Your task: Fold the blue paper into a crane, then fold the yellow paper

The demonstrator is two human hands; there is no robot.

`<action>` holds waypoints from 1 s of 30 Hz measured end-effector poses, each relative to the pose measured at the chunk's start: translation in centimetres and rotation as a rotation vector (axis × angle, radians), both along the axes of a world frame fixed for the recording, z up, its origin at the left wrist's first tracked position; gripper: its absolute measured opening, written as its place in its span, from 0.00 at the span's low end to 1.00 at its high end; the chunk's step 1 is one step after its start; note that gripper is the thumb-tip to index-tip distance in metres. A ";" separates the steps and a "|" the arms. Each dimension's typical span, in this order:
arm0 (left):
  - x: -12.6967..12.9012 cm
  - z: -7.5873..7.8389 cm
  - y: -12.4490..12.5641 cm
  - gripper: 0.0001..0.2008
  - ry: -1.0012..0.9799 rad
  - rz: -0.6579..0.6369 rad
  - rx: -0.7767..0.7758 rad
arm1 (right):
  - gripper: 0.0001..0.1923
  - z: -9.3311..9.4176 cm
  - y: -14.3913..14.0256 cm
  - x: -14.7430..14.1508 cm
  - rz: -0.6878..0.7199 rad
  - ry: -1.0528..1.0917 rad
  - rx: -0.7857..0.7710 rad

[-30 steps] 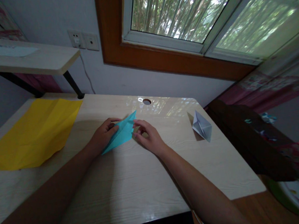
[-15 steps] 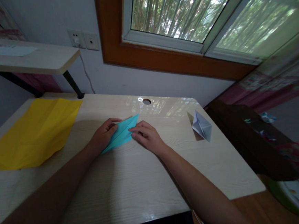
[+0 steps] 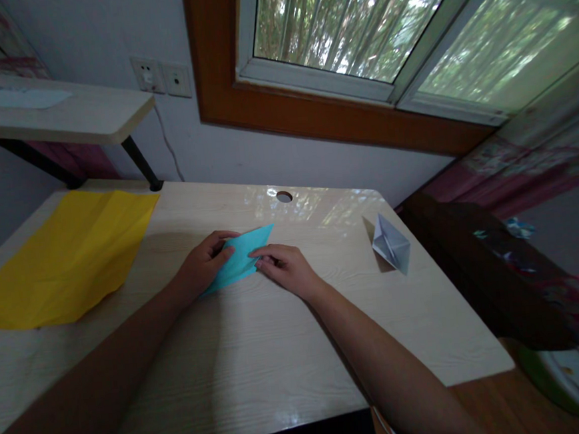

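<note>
A folded sheet of turquoise paper, roughly diamond-shaped, is between my hands over the middle of the desk. My left hand grips its left side, thumb on top and fingers along the far edge. At the right, my right hand pinches the near right edge between thumb and index finger. The paper's lower left tip lies partly behind my left hand. A folded white paper piece stands to the right, apart from both hands.
A large yellow sheet lies on the desk at the left. Behind it, a raised shelf stands on dark legs. A round cable hole is near the back edge, below the window.
The turquoise paper has shifted slightly right, and its upper face looks different, with the crease less visible. My left thumb has moved further onto it; my right fingers have straightened a little.
</note>
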State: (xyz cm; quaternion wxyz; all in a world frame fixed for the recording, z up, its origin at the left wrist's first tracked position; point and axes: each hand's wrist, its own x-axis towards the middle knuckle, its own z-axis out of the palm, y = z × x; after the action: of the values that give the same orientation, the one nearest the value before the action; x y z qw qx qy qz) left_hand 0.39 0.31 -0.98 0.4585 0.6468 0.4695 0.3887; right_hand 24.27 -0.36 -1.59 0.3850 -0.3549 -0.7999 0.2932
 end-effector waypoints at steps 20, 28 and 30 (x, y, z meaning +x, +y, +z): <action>-0.1 -0.5 -0.3 0.22 -0.159 0.039 0.024 | 0.08 0.5 0.2 0.1 -0.099 0.155 0.129; 0.1 0.8 -0.9 0.17 -0.145 0.066 -0.002 | 0.28 -0.6 0.3 -0.8 -0.095 0.513 -0.216; 0.1 0.8 -0.9 0.16 -0.151 0.039 0.011 | 0.31 -1.0 0.5 -1.0 -0.048 0.558 -0.322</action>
State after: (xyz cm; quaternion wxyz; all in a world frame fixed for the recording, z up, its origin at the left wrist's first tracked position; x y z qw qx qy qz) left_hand 0.51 -0.62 -0.20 0.4813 0.6088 0.4442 0.4477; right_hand 23.28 0.14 -2.58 0.5353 -0.3360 -0.5982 0.4928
